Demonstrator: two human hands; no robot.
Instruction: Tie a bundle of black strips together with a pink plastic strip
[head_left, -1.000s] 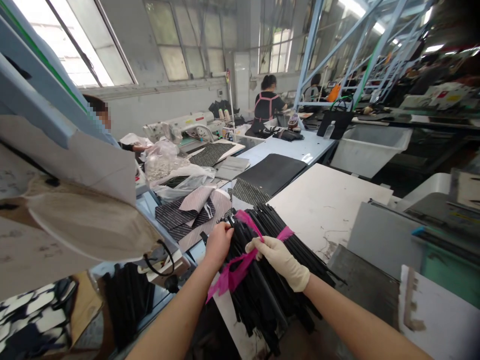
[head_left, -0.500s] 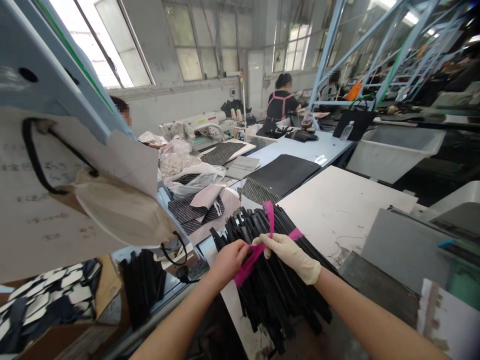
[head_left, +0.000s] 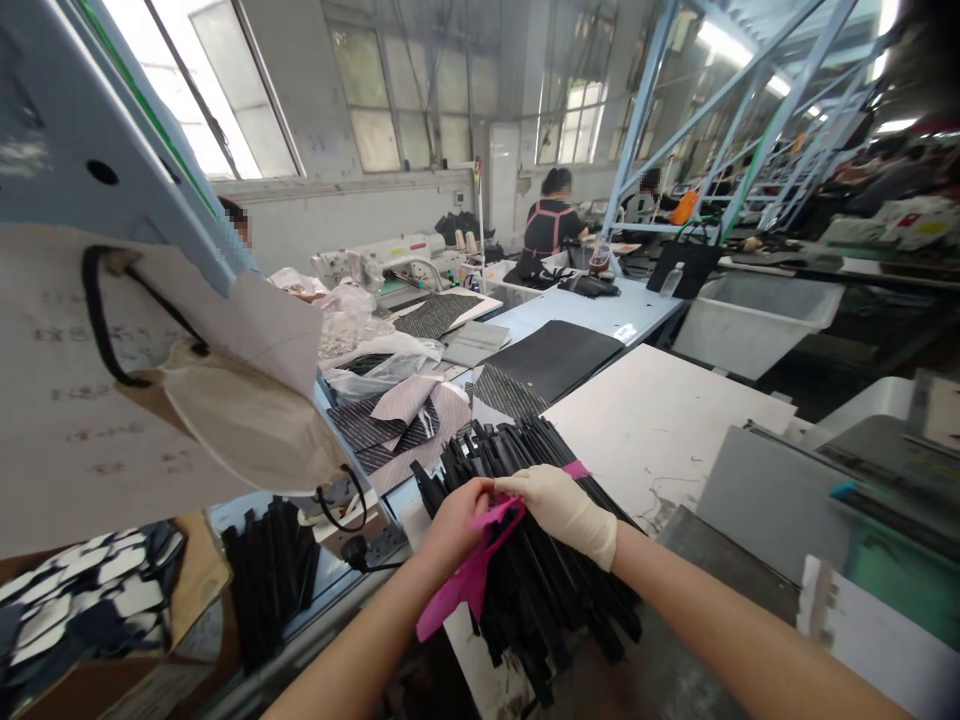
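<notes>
A bundle of long black strips [head_left: 555, 560] lies in front of me on the table edge. Around it runs a bright pink strip of fabric [head_left: 469, 575], whose loose end hangs down at the left; another bit of pink shows at the bundle's right side. My left hand [head_left: 465, 520], bare, pinches the pink strip over the bundle. Touching it at the fingertips, my right hand [head_left: 566, 510] in a pale glove is also closed on the pink strip. The exact knot or crossing of the strip is hidden by my fingers.
A white board [head_left: 667, 410] lies right of the bundle, with a grey board [head_left: 765, 500] beyond it. Striped fabric pieces [head_left: 397, 420] and a black sheet [head_left: 551, 355] lie behind. A cardboard box [head_left: 206, 570] of cut pieces stands at left. A person [head_left: 551, 225] sits farther back.
The pink end that stood up above my right hand is now down, and a loose tail hangs lower at the left. My hands have drawn together, and the view has shifted slightly.
</notes>
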